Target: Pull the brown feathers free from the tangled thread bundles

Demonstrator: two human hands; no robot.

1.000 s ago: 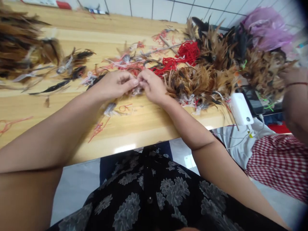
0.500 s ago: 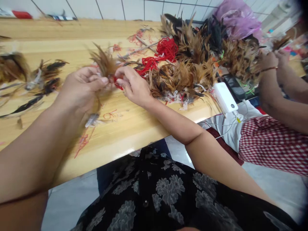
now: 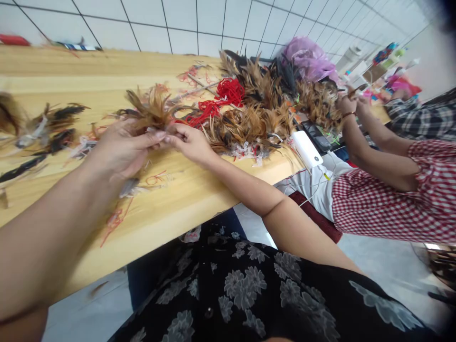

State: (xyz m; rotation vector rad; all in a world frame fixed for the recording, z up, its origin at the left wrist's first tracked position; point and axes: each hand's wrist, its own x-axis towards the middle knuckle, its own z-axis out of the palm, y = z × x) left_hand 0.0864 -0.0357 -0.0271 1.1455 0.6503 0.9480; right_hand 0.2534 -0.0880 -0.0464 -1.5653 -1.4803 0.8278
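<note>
A tuft of brown feathers [image 3: 155,110] is pinched at its base in my left hand [image 3: 123,145], above the wooden table [image 3: 199,187]. My right hand [image 3: 188,142] is closed at the same base, its fingertips meeting those of my left; what it grips there is too small to make out. Just beyond my right hand lie tangled red yarn [image 3: 231,91] and a heap of brown feather bunches [image 3: 249,128]. Loose dark feathers [image 3: 62,135] lie to the left of my left hand.
A white power bank [image 3: 307,149] with a cable sits at the table's right edge beside a dark phone [image 3: 316,136]. Behind is a purple plastic bag [image 3: 308,59]. A person in a red checked top [image 3: 388,199] works at the right. Thread scraps lie near the front edge.
The view has shifted, showing more wall and more of the person at the right. My hands have come together at the tuft's base, and the tuft now leans less upright.
</note>
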